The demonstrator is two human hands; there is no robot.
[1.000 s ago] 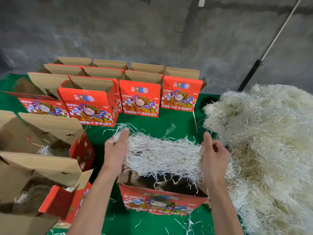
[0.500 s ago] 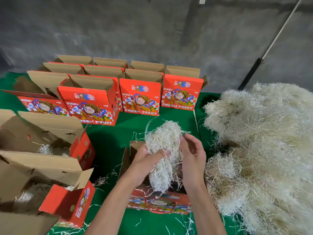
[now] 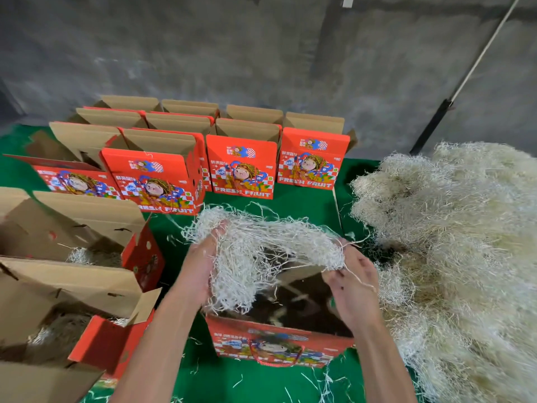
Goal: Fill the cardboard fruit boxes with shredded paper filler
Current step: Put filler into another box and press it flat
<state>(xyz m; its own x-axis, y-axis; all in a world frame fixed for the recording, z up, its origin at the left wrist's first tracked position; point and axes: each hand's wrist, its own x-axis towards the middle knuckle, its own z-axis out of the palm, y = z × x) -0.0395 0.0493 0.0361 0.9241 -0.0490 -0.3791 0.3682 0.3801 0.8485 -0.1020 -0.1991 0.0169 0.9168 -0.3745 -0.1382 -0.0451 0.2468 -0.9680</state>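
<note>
1. Spreading apart since half a second ago, left hand point(image 3: 200, 263) and right hand point(image 3: 353, 282) each grip the shredded paper point(image 3: 261, 248), now stretched over the open box point(image 3: 279, 338).
2. Filler pile point(image 3: 453, 242) lies right; open boxes point(image 3: 241, 167) stand behind.

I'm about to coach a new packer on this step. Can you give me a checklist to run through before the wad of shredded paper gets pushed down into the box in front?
1. Both hands hold the wad: ok. The left hand and right hand grip the shredded paper wad at its two ends.
2. Wad over the opening: ok. It hangs above the front box.
3. Box open: ok. Its dark inside shows under the wad.
4. Box already lined: cannot tell, too dark and blurred.
5. More filler at hand: ok. The paper pile lies to the right.
6. Stray strands: not ok. Loose strands trail outside the box.
</note>
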